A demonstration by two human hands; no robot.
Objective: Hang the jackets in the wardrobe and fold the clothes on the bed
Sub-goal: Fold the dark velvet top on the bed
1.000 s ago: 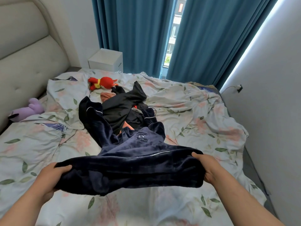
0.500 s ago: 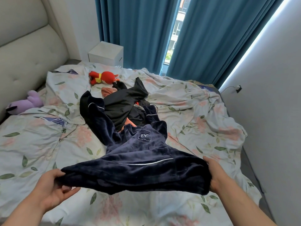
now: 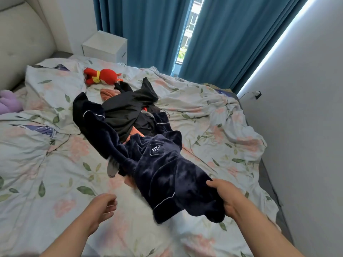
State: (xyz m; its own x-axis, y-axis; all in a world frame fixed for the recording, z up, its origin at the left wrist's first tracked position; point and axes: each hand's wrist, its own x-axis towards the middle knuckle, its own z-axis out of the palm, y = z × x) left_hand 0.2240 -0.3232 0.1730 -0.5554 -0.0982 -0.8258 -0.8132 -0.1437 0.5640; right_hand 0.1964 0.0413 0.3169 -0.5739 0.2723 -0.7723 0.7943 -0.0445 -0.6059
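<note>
A navy velvet garment point(image 3: 167, 175) with white piping and a crest pocket lies stretched across the floral bed point(image 3: 213, 127). My right hand point(image 3: 225, 197) grips its near hem at the right, lifting that end. My left hand point(image 3: 101, 210) hovers over the sheet to the left of the hem, fingers loosely curled, holding nothing. Behind the navy garment sits a pile with a black jacket point(image 3: 128, 110) and some salmon-pink cloth point(image 3: 107, 92). A grey piece point(image 3: 112, 168) pokes out under the navy sleeve.
A red plush toy point(image 3: 102, 76) lies near the pillows, a purple plush point(image 3: 9, 102) at the left edge. A white nightstand point(image 3: 105, 46) stands by the teal curtains point(image 3: 144, 30). A white wall point(image 3: 306, 127) runs close along the bed's right side.
My left hand has let go of the navy hem, which dropped and swung to the right. My right hand still holds its end. The view moved closer to the bed.
</note>
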